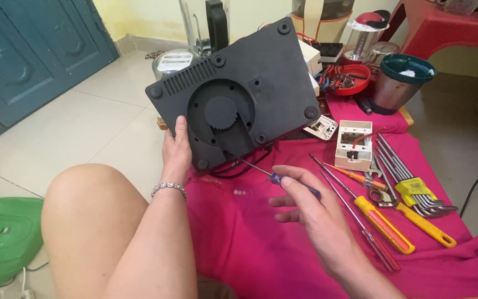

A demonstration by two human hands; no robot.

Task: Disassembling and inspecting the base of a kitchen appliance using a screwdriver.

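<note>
The left hand [176, 156] grips the near left edge of a dark grey square plastic appliance base [239, 91], holding it tilted up off the pink cloth [261, 243] with its underside, a round toothed hub and vent slots, facing the camera. The right hand [311, 213] is closed around the handle of a small blue-handled screwdriver [283, 180], whose thin shaft points up-left with its tip just under the base's near edge.

To the right on the cloth lie a cream plastic box [354, 145] with its open side up and a red wire in it, yellow-handled screwdrivers [385, 226] and a set of long hex keys in a yellow holder [413, 185]. Farther back, a red round bowl [349, 79] holds small tools and wire bits. Right of it stands a steel jar with a green rim [402, 83], something white inside. A green plastic cover [4, 238] lies on the tiled floor at the near left.
</note>
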